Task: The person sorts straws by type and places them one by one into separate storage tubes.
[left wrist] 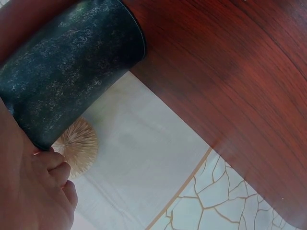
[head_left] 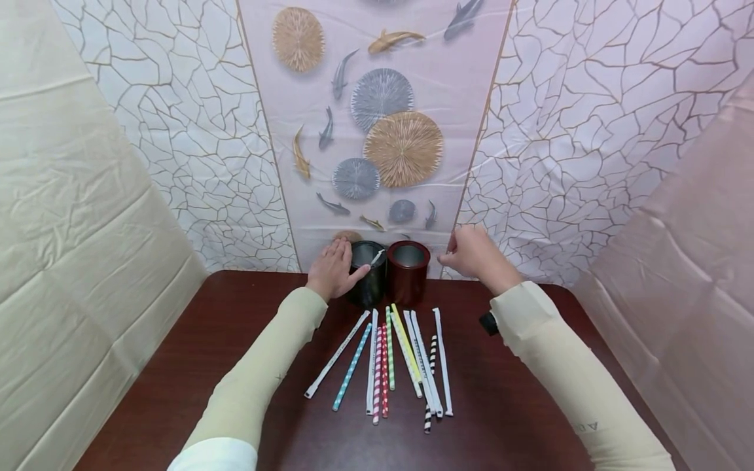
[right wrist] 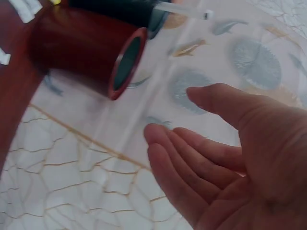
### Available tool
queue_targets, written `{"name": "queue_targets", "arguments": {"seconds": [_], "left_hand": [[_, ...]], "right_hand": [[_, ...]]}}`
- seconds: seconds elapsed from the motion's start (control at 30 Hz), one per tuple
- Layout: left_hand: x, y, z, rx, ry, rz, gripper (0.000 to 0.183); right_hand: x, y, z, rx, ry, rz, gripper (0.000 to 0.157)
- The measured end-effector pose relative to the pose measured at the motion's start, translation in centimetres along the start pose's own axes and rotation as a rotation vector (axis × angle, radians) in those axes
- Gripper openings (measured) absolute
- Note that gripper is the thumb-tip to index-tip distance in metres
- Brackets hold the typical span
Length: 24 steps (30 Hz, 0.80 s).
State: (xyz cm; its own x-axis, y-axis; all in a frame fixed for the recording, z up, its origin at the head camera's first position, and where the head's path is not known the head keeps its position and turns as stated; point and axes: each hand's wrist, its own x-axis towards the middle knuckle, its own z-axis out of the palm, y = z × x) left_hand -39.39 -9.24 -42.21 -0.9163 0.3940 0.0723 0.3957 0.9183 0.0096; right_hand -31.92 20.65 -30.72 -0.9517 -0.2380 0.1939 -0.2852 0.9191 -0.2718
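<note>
At the table's back stands a black canister (head_left: 372,288) with a dark red canister (head_left: 408,282) close by its right side. My left hand (head_left: 333,267) holds the black canister at its left side, up near the rim. In the left wrist view its bent fingers (left wrist: 55,167) show at the canister's top end. One white-wrapped straw (right wrist: 180,8) pokes out over the black canister's rim. To the right of the red canister, my right hand (head_left: 474,252) is raised above the table. The right wrist view shows its thumb and loosely bent fingers (right wrist: 180,167) apart, holding nothing.
Several straws lie in a loose fan in front of the canisters: a blue dotted straw (head_left: 352,367), a yellow straw (head_left: 406,340), a black-striped straw (head_left: 433,353), a white-wrapped straw (head_left: 444,363) and others. A patterned cloth (head_left: 377,216) hangs behind the table.
</note>
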Motion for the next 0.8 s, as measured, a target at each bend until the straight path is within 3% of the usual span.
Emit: {"name": "queue_targets", "arguments": {"seconds": [0.17, 0.33, 0.53, 0.8], "left_hand": [[-0.1, -0.2, 0.0, -0.003, 0.022, 0.002, 0.088], [0.1, -0.3, 0.2, -0.002, 0.024, 0.000, 0.088], [0.1, -0.1, 0.2, 0.007, 0.025, -0.005, 0.089], [0.0, 0.0, 0.2, 0.005, 0.034, 0.002, 0.089]], "right_hand": [[-0.7, 1.6, 1.9, 0.005, -0.089, 0.000, 0.059], [-1.2, 2.9, 4.6, 0.022, -0.177, 0.060, 0.060], [-1.8, 4.1, 7.8, 0.058, -0.252, 0.141, 0.051], [-2.6, 5.4, 11.6, 0.076, -0.260, 0.231, 0.023]]}}
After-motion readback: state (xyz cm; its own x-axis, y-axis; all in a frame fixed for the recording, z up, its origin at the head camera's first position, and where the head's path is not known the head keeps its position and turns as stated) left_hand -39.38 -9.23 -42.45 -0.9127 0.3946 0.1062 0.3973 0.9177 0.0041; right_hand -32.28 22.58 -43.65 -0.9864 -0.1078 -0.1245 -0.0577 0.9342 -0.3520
